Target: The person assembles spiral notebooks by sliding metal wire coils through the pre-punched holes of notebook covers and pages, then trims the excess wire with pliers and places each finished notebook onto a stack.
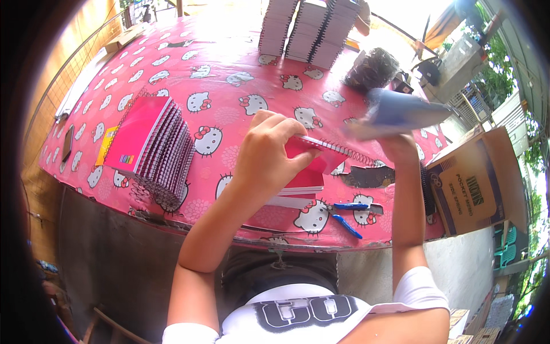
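Your left hand (272, 146) pinches one red spiral notebook (332, 159) over the surface (229, 114); your right hand (399, 148), its grip too blurred to tell, is at one blue item (408, 112). Nearer you lies one pair of pliers (349, 206).

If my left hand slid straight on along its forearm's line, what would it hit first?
Your left hand would probably meet the tall notebook stacks farther across the table, though depth is unclear.
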The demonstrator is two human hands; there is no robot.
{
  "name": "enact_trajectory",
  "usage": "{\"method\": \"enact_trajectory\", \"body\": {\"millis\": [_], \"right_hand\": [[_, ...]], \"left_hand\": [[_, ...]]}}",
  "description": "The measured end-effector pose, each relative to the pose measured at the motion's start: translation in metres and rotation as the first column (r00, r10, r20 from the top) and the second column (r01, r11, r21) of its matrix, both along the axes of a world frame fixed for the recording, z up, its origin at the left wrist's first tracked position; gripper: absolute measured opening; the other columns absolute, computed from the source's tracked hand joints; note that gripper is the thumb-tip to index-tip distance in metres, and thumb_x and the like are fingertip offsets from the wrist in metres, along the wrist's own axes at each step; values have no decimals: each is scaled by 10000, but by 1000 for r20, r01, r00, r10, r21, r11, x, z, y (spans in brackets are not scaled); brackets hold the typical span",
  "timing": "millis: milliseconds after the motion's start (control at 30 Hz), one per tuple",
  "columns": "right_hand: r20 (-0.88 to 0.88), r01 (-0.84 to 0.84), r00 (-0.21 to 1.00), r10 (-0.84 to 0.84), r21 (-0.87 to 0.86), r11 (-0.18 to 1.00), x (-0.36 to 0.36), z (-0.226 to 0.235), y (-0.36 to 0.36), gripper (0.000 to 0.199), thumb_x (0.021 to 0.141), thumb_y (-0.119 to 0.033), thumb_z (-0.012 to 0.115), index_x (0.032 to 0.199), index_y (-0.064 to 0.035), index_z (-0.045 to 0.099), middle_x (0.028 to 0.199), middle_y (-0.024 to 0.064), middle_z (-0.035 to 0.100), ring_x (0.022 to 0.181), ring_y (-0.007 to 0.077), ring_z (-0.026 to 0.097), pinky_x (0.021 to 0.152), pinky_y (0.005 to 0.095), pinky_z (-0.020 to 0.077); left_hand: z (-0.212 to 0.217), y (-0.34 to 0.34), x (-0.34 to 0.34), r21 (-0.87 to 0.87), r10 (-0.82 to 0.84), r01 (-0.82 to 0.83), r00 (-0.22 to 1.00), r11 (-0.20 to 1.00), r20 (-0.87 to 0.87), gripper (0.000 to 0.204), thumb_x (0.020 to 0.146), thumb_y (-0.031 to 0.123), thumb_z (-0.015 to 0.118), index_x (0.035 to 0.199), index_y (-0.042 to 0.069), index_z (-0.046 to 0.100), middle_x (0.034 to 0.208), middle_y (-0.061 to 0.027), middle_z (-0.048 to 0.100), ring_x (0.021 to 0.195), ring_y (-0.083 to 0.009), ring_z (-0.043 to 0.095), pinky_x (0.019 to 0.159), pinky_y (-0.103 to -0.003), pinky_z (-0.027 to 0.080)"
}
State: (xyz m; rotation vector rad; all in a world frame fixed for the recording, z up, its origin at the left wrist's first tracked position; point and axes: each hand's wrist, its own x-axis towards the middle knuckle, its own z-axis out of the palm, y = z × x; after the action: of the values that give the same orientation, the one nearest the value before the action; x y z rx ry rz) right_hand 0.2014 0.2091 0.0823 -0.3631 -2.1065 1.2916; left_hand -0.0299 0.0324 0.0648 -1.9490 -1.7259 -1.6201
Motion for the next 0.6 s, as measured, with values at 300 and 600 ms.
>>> {"method": "enact_trajectory", "body": {"millis": [300, 600], "right_hand": [[172, 112, 971, -164, 278, 954, -36, 2, 4, 352, 663, 11, 712, 1005, -5, 626, 895, 56, 679, 770, 140, 614, 687, 326, 517], [68, -46, 996, 53, -109, 993, -67, 17, -14, 453, 631, 28, 684, 1080, -16, 640, 951, 37, 689, 831, 116, 637, 742, 306, 525]], "left_hand": [[-13, -9, -6, -8, -43, 52, 895, 999, 444, 324, 732, 76, 811, 1009, 42, 646, 1041, -74, 619, 962, -172, 617, 847, -312, 491], [-34, -16, -25, 178, -273, 251, 419, 951, 866, 401, 796, -112, 700, 1181, -11, 654, 952, -64, 713, 810, -65, 636, 755, -199, 534]]}}
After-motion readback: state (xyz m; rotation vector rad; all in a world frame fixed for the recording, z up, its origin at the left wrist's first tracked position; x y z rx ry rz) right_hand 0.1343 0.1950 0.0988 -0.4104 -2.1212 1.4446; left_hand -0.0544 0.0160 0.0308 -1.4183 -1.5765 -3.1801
